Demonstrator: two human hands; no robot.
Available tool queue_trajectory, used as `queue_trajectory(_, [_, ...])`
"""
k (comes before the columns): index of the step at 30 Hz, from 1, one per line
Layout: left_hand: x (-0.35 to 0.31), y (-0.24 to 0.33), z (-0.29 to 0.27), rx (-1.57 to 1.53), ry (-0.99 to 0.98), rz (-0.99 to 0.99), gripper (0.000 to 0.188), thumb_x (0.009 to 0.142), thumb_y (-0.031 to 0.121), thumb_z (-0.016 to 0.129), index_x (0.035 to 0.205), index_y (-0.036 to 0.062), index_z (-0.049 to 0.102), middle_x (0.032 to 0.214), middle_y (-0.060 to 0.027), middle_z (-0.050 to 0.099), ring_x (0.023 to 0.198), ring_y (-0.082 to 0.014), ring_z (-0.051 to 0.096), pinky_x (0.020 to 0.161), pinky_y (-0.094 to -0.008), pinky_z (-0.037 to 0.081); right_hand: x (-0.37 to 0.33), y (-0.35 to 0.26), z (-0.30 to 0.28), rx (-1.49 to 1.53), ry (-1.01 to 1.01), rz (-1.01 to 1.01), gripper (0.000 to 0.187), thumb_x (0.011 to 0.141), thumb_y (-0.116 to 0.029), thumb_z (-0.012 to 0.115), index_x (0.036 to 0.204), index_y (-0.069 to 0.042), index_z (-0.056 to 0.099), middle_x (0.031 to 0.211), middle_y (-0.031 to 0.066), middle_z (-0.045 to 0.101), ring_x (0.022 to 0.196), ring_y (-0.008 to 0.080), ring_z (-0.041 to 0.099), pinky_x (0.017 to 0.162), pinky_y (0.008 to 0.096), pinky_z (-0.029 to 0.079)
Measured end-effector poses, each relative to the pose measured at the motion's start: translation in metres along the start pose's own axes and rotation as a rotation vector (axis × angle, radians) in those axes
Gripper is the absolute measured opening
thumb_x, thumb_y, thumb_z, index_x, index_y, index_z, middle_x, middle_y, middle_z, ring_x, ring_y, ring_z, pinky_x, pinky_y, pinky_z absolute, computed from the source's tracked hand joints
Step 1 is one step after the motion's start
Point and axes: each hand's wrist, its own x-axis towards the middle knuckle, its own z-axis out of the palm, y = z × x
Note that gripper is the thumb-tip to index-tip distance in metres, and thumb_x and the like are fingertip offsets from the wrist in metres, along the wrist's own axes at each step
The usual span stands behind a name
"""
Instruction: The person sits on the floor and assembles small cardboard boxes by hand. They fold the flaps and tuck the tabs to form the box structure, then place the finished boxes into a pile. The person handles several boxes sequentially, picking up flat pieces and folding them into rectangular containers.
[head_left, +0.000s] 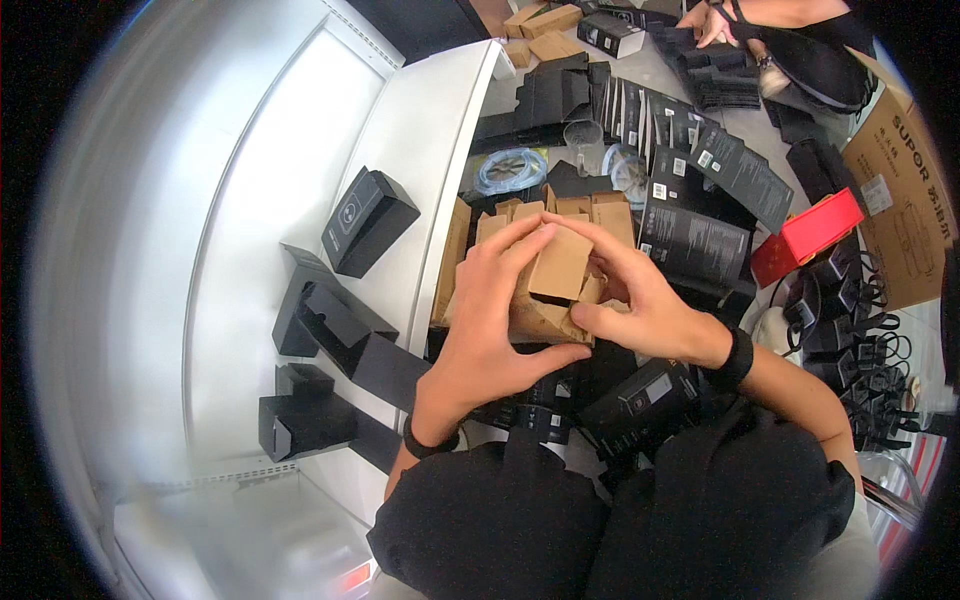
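Note:
A small brown cardboard box (558, 266) is between my two hands in the middle of the view, with a dark gap showing at its near edge. My left hand (492, 310) curves round its left side, fingertips on the far top edge and thumb stretched along the near side. From the right, my right hand (645, 300) grips it, fingers over the far edge and thumb at the near corner. More brown cardboard pieces (608, 212) lie just behind and under it. My palms hide part of the box's sides.
Black boxes (370, 220) stand on the white shelf (400, 130) at left. Flat black cartons (695, 245), coiled clear tubing (511, 171) and a red box (808, 236) lie beyond and right. A large carton (900, 190) stands far right. Another person's hand (708, 24) works at the top.

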Motion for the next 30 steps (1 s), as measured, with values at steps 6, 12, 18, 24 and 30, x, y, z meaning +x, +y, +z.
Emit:
queue_trajectory(6, [-0.006,0.000,-0.015,-0.157,0.078,-0.038,0.115,0.060,0.025,0.101,0.157,0.0076,0.041,0.150,-0.0178,0.044,0.139,-0.0375,0.046,0.114,-0.0465,0.039,0.008,-0.050,-0.005,-0.249,-0.103,-0.208,0.085,0.086,-0.007,0.065,0.163,-0.008,0.028,0.145,0.0207,0.057,0.130,0.0343,0.061,0.098,0.0421,0.057])
queue_trajectory(12, [-0.012,0.000,-0.011,-0.373,0.371,0.029,0.106,0.058,0.021,0.104,0.143,0.0039,0.043,0.134,-0.0141,0.046,0.125,-0.0272,0.052,0.106,-0.0399,0.045,0.009,-0.088,0.008,-0.279,0.010,-0.298,0.058,0.086,0.000,0.062,0.143,-0.003,0.049,0.137,0.0217,0.059,0.123,0.0388,0.064,0.101,0.0419,0.055])
queue_trajectory(18, [-0.015,-0.003,0.008,-0.140,0.507,0.125,0.100,0.058,0.022,0.104,0.139,0.0042,0.049,0.128,-0.0151,0.046,0.116,-0.0295,0.054,0.099,-0.0404,0.047,-0.003,-0.109,0.012,-0.894,0.018,-0.458,0.031,0.082,-0.006,0.072,0.109,-0.004,0.059,0.128,0.0161,0.057,0.111,0.0382,0.064,0.087,0.0450,0.057])
queue_trajectory(24, [-0.017,-0.005,0.011,0.068,0.462,0.198,0.084,0.061,0.023,0.101,0.130,0.0074,0.057,0.126,-0.0150,0.046,0.110,-0.0293,0.056,0.094,-0.0403,0.047,-0.006,-0.104,0.001,-0.776,-0.120,-0.417,0.027,0.085,-0.007,0.077,0.103,-0.008,0.057,0.125,0.0112,0.057,0.109,0.0344,0.061,0.084,0.0431,0.055])
queue_trajectory(30, [-0.015,-0.006,0.021,0.063,0.473,0.266,0.080,0.059,0.024,0.101,0.126,0.0079,0.060,0.122,-0.0161,0.051,0.110,-0.0301,0.058,0.093,-0.0413,0.048,-0.009,-0.096,-0.005,-0.946,-0.184,-0.579,0.028,0.079,-0.013,0.082,0.094,-0.011,0.059,0.114,0.0015,0.064,0.100,0.0276,0.058,0.087,0.0394,0.052])
